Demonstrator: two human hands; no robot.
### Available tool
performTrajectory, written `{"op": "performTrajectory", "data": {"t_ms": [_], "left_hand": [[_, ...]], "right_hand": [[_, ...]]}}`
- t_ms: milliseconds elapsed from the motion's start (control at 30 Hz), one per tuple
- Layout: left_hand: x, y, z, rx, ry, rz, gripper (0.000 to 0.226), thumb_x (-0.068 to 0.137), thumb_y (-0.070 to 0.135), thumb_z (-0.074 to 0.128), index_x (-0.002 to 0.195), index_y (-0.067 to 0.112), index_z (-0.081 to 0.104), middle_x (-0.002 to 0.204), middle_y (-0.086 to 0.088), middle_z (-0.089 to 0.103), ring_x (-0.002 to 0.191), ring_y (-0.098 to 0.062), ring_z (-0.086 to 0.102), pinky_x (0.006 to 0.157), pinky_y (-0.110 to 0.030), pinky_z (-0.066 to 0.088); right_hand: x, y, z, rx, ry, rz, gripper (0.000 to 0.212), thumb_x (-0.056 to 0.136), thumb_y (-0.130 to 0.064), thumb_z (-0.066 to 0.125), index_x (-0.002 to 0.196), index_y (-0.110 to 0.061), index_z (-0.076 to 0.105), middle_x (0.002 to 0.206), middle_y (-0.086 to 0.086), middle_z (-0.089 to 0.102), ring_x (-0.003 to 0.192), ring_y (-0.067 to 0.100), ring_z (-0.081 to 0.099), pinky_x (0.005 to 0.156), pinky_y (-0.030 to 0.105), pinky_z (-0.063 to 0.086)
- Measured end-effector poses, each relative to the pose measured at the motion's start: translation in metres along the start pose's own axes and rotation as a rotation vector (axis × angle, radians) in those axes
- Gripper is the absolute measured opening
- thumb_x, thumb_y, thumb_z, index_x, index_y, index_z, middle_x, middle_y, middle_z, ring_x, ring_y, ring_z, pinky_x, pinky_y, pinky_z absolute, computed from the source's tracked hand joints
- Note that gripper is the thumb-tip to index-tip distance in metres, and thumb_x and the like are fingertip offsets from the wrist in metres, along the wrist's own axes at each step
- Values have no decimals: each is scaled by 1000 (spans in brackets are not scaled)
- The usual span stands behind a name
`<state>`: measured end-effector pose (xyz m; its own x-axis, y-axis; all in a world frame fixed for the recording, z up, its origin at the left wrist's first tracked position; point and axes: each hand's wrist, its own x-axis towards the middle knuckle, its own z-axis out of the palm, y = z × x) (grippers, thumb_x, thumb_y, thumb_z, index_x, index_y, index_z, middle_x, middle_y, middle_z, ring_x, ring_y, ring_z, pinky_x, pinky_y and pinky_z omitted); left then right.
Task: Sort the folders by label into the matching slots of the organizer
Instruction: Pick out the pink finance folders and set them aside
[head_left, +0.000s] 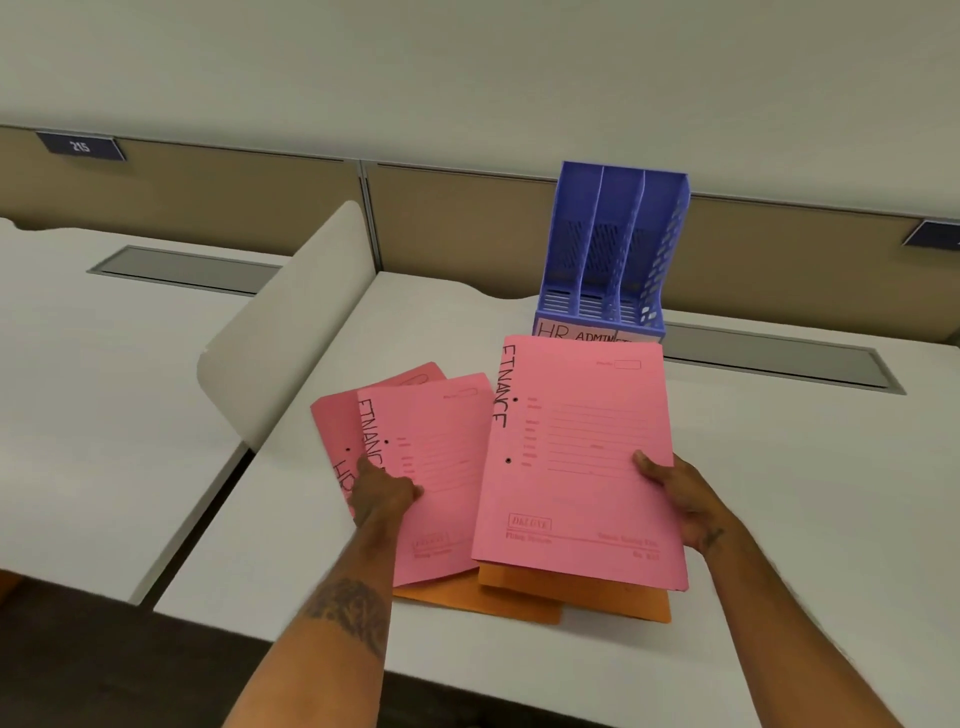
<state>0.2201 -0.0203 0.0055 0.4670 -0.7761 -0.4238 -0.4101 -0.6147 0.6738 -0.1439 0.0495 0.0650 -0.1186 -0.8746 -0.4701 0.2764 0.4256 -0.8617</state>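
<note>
A blue three-slot organizer stands at the back of the white desk, its front labels reading HR and ADMIN; a third label is hidden. My right hand grips the right edge of a pink folder marked FINANCE, lifted in front of the organizer. My left hand presses on a second pink FINANCE folder, which lies over a pink folder marked HR. Orange folders lie underneath.
A white curved divider panel rises at the desk's left edge, with a neighbouring desk beyond it. A grey cable tray lid lies right of the organizer. A tan partition runs along the back.
</note>
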Motion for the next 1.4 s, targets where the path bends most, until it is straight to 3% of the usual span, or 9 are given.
{"op": "performTrajectory", "data": {"t_ms": [67, 167, 400, 633, 767, 900, 1033, 1233, 1400], "left_hand": [[-1, 6, -10, -132, -21, 2, 61, 70, 5, 83, 121, 10, 51, 107, -7, 65, 98, -34, 66, 75, -36, 54], [10, 23, -32, -286, -58, -8, 40, 76, 18, 82, 110, 10, 63, 101, -9, 71, 85, -32, 69, 81, -44, 59], [30, 86, -117, -407, -97, 217, 34, 83, 20, 78, 112, 5, 69, 103, -17, 72, 87, -34, 70, 85, -53, 57], [11, 125, -169, -447, -222, 400, 24, 93, 27, 66, 111, 11, 67, 100, -13, 74, 80, -30, 71, 67, -38, 58], [-10, 129, -142, -505, -414, 379, 19, 95, 29, 63, 106, 14, 68, 95, -11, 76, 76, -27, 73, 62, -38, 60], [-29, 116, -91, -547, -553, 344, 34, 92, 29, 67, 117, 6, 65, 105, -20, 73, 85, -33, 73, 72, -44, 60], [-44, 106, -53, -525, -645, 337, 33, 92, 32, 65, 118, 11, 64, 103, -16, 75, 91, -36, 73, 76, -48, 60], [-47, 101, -26, -562, -752, 303, 34, 93, 33, 64, 122, 14, 61, 112, -18, 72, 101, -40, 69, 89, -62, 53], [-57, 101, -3, -578, -859, 324, 39, 94, 32, 64, 129, 18, 54, 118, -15, 70, 107, -39, 67, 90, -61, 53]], "right_hand": [[-1, 1, -1, 0, 10, 2, 40, 90, -27, 64, 127, -16, 57, 117, 17, 68, 102, 43, 66, 83, 64, 51], [-5, 1, -1, -2, 22, -2, 41, 89, -27, 66, 127, -16, 57, 117, 18, 68, 102, 45, 65, 84, 66, 50], [-11, -8, 4, -1, 34, -26, 38, 90, -26, 64, 126, -16, 57, 114, 18, 69, 100, 44, 66, 80, 62, 53], [-13, -15, -4, -1, 79, -47, 36, 92, -26, 63, 126, -16, 56, 113, 19, 69, 99, 46, 65, 82, 67, 51], [-15, -20, 5, 5, 73, -62, 35, 92, -25, 62, 125, -13, 56, 113, 19, 69, 100, 44, 66, 83, 63, 52], [-15, -23, 17, 40, 42, -61, 37, 94, -26, 60, 127, -11, 56, 113, 20, 69, 102, 43, 65, 86, 63, 51], [-21, -24, 23, 73, -28, -75, 35, 96, -28, 56, 127, -12, 56, 116, 19, 68, 105, 43, 64, 89, 64, 49], [-31, -20, 26, 62, -64, -118, 45, 99, -43, 44, 131, -14, 56, 121, 17, 66, 109, 39, 64, 95, 62, 46], [-43, -18, 24, 60, -102, -117, 58, 97, -59, 29, 129, -20, 59, 123, 20, 64, 112, 43, 61, 96, 63, 45]]}}
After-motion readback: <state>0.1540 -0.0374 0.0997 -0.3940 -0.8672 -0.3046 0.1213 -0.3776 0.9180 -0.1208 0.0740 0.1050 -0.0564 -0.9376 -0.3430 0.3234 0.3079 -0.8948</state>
